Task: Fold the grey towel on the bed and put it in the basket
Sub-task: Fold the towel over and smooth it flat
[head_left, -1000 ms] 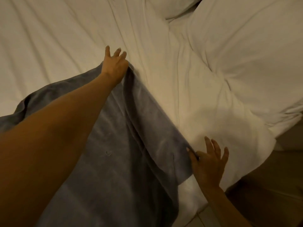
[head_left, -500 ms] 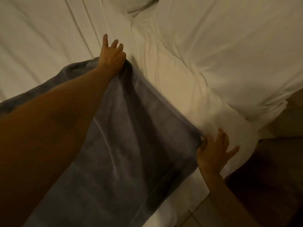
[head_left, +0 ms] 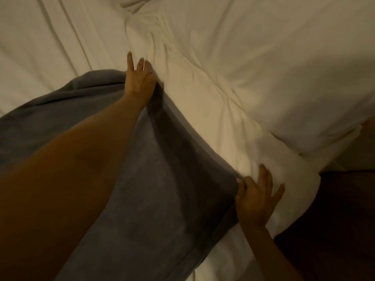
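Head view: grey towel (head_left: 162, 189) lies spread across the white bed (head_left: 223, 98), one edge stretched between two corners. Left hand (head_left: 139, 82) pinches the far corner, right hand (head_left: 254, 201) the near one. Folding looks barely begun; no basket is visible.

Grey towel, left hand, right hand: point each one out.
Grey towel (head_left: 162, 189), head view, on its flat middle.
Left hand (head_left: 139, 82), head view, on the back of the hand.
Right hand (head_left: 253, 199), head view, on the back of the hand.
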Demonstrator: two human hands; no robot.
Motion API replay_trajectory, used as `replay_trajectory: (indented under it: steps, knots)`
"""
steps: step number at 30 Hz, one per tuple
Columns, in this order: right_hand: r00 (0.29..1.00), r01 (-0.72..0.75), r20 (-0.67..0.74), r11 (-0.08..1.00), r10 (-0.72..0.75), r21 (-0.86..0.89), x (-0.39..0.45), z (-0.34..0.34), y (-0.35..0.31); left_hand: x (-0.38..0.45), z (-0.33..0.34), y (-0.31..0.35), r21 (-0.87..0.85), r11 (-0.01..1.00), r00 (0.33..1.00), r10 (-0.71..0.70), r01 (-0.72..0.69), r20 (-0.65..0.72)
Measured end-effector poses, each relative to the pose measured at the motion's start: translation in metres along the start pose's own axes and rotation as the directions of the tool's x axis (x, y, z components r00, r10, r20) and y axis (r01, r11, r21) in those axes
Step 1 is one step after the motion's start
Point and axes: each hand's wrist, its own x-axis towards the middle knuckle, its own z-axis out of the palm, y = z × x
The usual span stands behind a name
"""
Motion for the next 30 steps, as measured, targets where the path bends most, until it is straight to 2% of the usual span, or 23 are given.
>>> replay_trajectory:
  steps: [3, 6, 9, 12, 14, 19, 23, 25, 30]
  knots:
    - [0.998, 0.051, -0.044, 0.999, -0.05, 0.003, -0.003, 0.001, 0.001, -0.001, 0.012, 0.004, -0.052, 0.999, 1.0, 0.016, -0.017, -0.026]
    - [0.979, 0.19, -0.072, 0.981, -0.193, -0.044, -0.006, -0.001, -0.016, -0.01, 0.022, 0.008, -0.26, 0.965, 0.996, -0.057, 0.036, -0.074]
    - [0.939, 0.344, 0.027, 0.936, -0.343, -0.068, -0.01, 0.008, -0.035, -0.023, 0.033, 0.019, -0.456, 0.888, 0.991, -0.109, 0.063, -0.076]
    - [0.947, 0.308, 0.117, 0.949, -0.3, -0.062, -0.011, 0.027, -0.042, -0.025, 0.049, 0.024, -0.534, 0.845, 0.999, -0.038, 0.038, 0.011]
    - [0.953, 0.288, 0.119, 0.954, -0.278, -0.077, -0.01, 0.036, -0.043, -0.019, 0.054, 0.021, -0.531, 0.847, 0.999, -0.015, 0.03, 0.033]
    - [0.958, 0.285, 0.03, 0.958, -0.284, -0.034, -0.006, 0.036, -0.055, -0.012, 0.052, -0.004, -0.508, 0.86, 0.999, 0.032, -0.04, -0.026]
    - [0.9, 0.435, -0.006, 0.9, -0.435, -0.015, 0.024, 0.024, -0.097, -0.014, 0.066, -0.062, -0.525, 0.842, 0.992, -0.111, 0.125, 0.059]
    - [0.87, 0.492, -0.003, 0.87, -0.492, -0.007, 0.053, 0.019, -0.13, -0.016, 0.08, -0.089, -0.465, 0.862, 0.979, -0.163, 0.202, 0.122]
    - [0.764, 0.644, -0.092, 0.762, -0.638, 0.062, 0.125, 0.013, -0.218, -0.028, 0.107, -0.127, -0.381, 0.881, 0.955, -0.218, 0.28, 0.198]
